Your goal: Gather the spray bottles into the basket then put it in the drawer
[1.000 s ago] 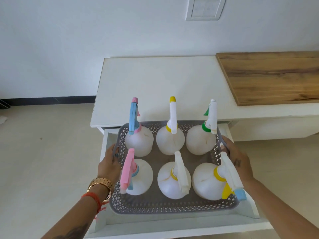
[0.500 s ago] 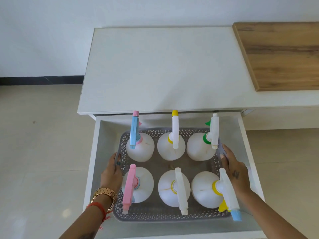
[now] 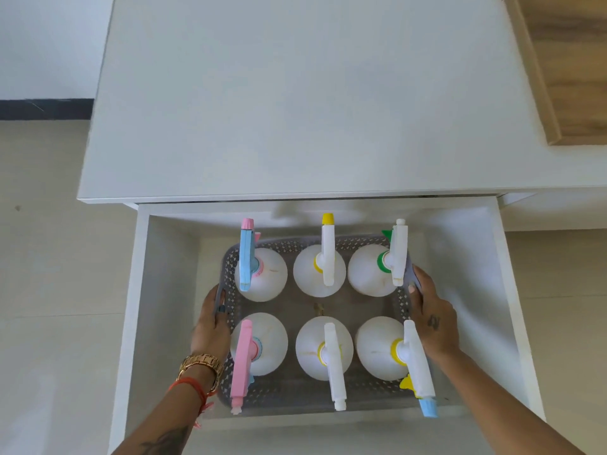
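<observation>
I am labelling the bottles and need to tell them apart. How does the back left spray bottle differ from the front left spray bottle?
The back left bottle has a light blue sprayer with a pink nozzle tip; the front left bottle has an all-pink sprayer. The back left bottle's nozzle points toward the cabinet, the front left one's points toward the person. Both are round white bottles standing upright in the grey basket.

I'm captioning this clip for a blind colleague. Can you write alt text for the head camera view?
Two hands, left hand and right hand, grip the sides of a grey basket holding six white spray bottles in two rows, inside an open white drawer below a white cabinet top.
</observation>
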